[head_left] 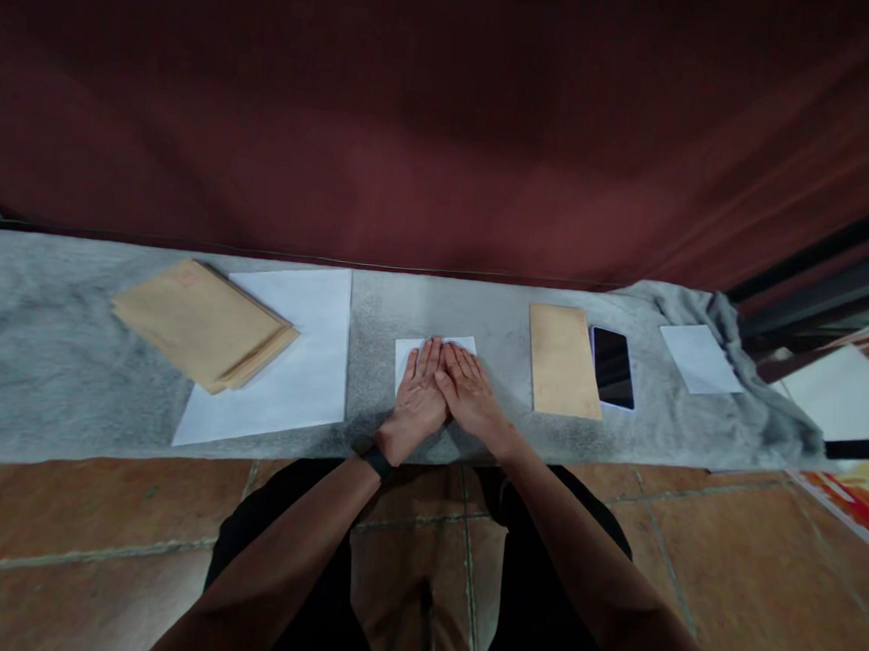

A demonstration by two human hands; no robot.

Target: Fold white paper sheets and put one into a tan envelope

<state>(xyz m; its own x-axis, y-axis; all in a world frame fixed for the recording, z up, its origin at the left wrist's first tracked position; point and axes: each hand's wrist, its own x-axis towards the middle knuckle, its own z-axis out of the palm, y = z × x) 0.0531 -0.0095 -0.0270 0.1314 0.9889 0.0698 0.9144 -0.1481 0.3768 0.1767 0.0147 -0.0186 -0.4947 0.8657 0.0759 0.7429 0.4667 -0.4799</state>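
Observation:
A small white sheet of paper [405, 348], perhaps folded, lies on the grey cloth in front of me, mostly covered by my hands. My left hand [421, 395] rests flat on it with the fingers stretched out. Beside it, my right hand [469, 388] presses flat too, its thumb side overlapping the left hand. Only the paper's upper edge and corners show past the fingers. To the right lies a single brown envelope [565, 361], apart from both hands.
On the left, a stack of brown envelopes [198, 322] lies over large white sheets [312, 356]. A phone [613, 368] touches the single envelope's right side. Farther right is another small white paper [701, 359]. Grey cloth [41, 355] covers the narrow table; a dark red curtain [417, 164] hangs behind.

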